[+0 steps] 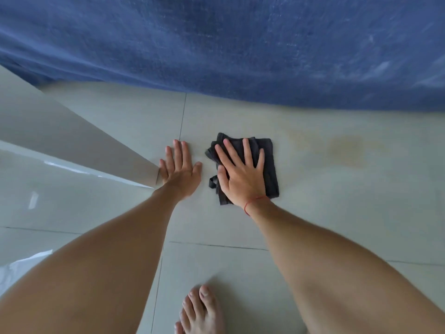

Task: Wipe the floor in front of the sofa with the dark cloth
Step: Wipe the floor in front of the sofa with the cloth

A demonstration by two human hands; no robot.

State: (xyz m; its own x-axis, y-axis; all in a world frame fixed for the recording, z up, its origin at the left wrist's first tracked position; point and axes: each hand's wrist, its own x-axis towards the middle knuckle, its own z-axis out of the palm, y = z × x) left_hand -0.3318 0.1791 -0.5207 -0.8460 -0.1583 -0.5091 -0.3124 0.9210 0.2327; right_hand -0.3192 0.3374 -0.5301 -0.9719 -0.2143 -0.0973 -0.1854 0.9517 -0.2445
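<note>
The right hand is lying flat on the folded dark cloth, fingers spread wide and palm pressing down rather than gripping. A red thread bracelet is circling that wrist. The cloth is resting on the pale tiled floor, a little nearer than the hem of the blue sofa cover running across the far side. Just left of the cloth, the left hand is lying open on the bare tile, fingers straight and close together, holding nothing. A faint yellowish stain is showing on the tile right of the cloth. A bare foot is standing at the near edge.
</note>
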